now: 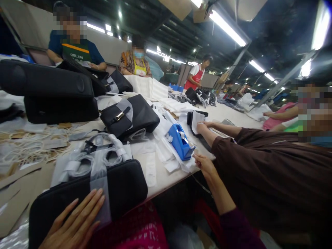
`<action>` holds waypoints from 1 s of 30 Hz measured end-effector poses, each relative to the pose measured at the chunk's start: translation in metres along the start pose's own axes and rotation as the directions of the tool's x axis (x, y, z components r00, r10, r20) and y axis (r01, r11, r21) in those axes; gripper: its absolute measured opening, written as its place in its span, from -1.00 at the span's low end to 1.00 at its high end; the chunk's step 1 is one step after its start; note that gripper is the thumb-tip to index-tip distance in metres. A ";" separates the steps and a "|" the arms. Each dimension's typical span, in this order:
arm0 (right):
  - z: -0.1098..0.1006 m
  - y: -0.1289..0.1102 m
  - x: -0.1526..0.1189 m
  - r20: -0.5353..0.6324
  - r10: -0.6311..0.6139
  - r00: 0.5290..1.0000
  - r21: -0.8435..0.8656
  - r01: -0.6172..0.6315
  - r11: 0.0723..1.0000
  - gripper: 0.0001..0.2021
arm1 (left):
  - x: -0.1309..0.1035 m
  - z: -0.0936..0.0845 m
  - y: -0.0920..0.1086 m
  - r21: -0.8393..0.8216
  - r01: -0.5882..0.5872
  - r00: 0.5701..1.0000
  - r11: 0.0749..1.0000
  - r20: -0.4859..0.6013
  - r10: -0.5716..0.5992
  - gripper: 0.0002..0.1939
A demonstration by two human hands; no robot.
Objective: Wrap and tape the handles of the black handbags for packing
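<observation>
My left hand (pixel 77 221) lies flat, fingers stretched, on a black handbag (pixel 127 180) at the table's front edge. A translucent wrapping strip (pixel 100 176) runs over the bag beside my fingertips. Behind its top edge are its wrapped straps (pixel 114 155). My right hand (pixel 207 166) is at the front end of a blue tape dispenser (pixel 181 143), thumb and finger pinched on a small piece of tape (pixel 196 152). The dispenser stands on white foam sheets (pixel 166 155).
Another black bag with a gold buckle (pixel 119 116) lies behind mine, and larger black bags (pixel 52 83) stand at left. Cords and tags (pixel 57 138) are scattered there. A co-worker in a brown sleeve (pixel 259 148) handles a black item (pixel 193 121) close on my right.
</observation>
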State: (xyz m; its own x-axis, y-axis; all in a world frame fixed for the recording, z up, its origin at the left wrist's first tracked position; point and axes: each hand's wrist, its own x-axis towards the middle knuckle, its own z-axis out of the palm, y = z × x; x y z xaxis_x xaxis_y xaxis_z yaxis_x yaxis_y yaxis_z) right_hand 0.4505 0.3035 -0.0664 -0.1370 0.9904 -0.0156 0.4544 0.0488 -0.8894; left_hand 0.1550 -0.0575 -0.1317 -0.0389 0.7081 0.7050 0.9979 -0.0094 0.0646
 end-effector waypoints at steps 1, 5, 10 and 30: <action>-0.003 -0.003 -0.003 -0.002 0.000 1.000 -0.028 0.000 1.000 -0.67 | -0.001 -0.003 0.000 -0.007 0.009 1.000 1.000 0.028 -0.009 -0.47; -0.004 -0.041 -0.026 0.082 -0.195 0.977 -0.512 0.209 0.833 -0.84 | -0.004 -0.018 0.004 0.024 0.051 0.987 0.998 0.154 -0.054 -0.50; 0.071 -0.137 -0.082 0.883 -0.411 0.226 -0.224 0.973 0.054 -0.82 | -0.007 -0.025 0.005 0.103 0.036 0.942 0.994 0.328 -0.068 -0.51; 0.267 -0.210 -0.159 0.936 -0.064 -0.346 0.299 0.879 -0.372 -0.84 | -0.011 -0.026 0.008 0.059 0.137 0.945 0.989 0.291 -0.148 -0.52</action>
State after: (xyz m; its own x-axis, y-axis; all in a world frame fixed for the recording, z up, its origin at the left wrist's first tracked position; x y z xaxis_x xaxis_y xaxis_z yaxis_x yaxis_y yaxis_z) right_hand 0.1418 0.1015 0.0014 -0.8057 -0.4662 -0.3655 -0.5527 0.8135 0.1807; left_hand 0.1618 -0.0836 -0.1211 -0.1693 0.8760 0.4517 0.9845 0.1293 0.1184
